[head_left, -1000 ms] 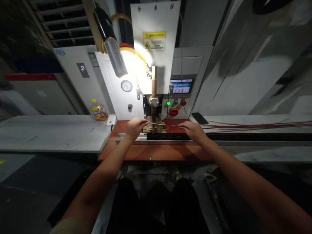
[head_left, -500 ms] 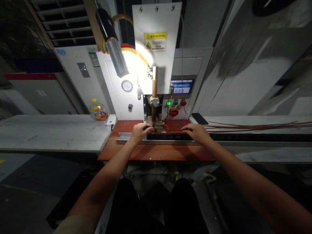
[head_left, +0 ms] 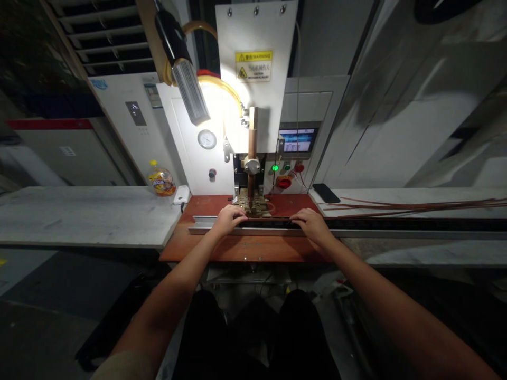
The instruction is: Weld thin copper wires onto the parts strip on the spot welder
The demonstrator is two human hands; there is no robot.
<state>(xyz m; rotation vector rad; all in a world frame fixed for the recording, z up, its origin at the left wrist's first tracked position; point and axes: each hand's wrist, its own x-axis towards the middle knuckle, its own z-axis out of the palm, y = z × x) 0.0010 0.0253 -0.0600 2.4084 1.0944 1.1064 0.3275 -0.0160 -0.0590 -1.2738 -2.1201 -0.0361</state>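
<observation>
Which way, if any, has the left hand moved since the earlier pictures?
Yes: the left hand has moved toward the person, judged against the metal rail.

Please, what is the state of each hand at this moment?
Left hand: closed, fingertips pinching one end of a thin rod.
Right hand: closed, fingertips pinching the same rod farther to the right.

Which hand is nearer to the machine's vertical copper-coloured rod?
Left. The left hand has its fingertips close to the lower end of the copper-coloured rod, slightly left of it; the right hand is farther off, to its right.
</observation>
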